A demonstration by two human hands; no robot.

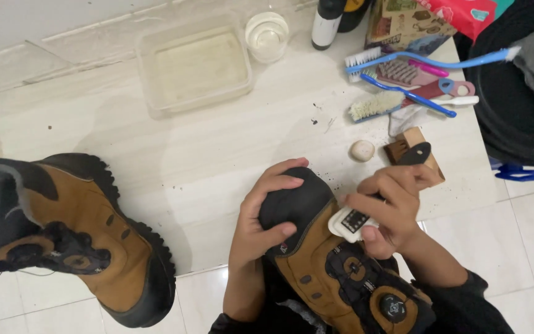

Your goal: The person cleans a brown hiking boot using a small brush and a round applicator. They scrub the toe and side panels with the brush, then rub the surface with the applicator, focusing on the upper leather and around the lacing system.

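The biggest thing near the hands is a brown and black boot (322, 260), and it sits right under both hands, with its black toe pointing up and away from the person and its long side running back down toward the person's lap. The left hand (261, 216) has its fingers (279, 182) wrapped over the black toe, holding the boot. The right hand (394, 207) is on the other side of the toe, and its fingers (372, 204) are closed around a small brush with a white head and a black handle (366, 213). The white head touches the boot just beside the toe, so the right hand is the one closest to the spot on the brown part. Far off to the left of the left fingers, a second boot (75, 235) lies on its side. On the pale bench (205, 161), well past the fingers, there is a clear plastic tub (196, 65) with cloudy water in it, and beside it a small round clear cup (267, 36); I cannot tell what is in the cup. Past the right fingers lie more brushes (403, 86) and a small round stone-like lump (362, 150).
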